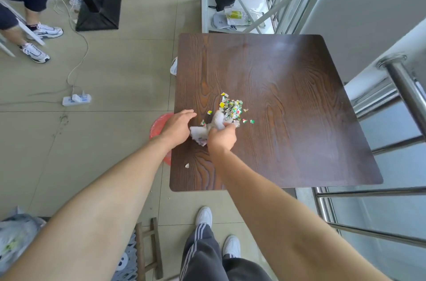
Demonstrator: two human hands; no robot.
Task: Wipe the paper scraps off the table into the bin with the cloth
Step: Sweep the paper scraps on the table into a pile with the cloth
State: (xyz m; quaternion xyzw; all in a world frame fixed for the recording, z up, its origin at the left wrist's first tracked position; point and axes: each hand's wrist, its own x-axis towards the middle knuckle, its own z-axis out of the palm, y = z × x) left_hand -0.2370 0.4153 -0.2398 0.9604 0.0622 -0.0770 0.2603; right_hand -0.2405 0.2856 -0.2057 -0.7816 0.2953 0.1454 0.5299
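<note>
A heap of small green, yellow and white paper scraps (231, 106) lies on the dark wooden table (288, 101), near its left side. My right hand (222, 137) is shut on a crumpled white cloth (213, 125) that touches the near edge of the heap. My left hand (178, 125) rests flat and open at the table's left edge, just left of the cloth. A red bin (159, 126) stands on the floor below that edge, mostly hidden by my left hand and forearm. One stray white scrap (187, 165) lies nearer the front left corner.
A steel railing (405, 87) runs along the table's right side. A white shelf frame (221, 4) with bags stands behind the table. A power strip (77, 99) and cables lie on the floor to the left, near a seated person's feet (36, 50). A wooden stool (148, 250) stands by my legs.
</note>
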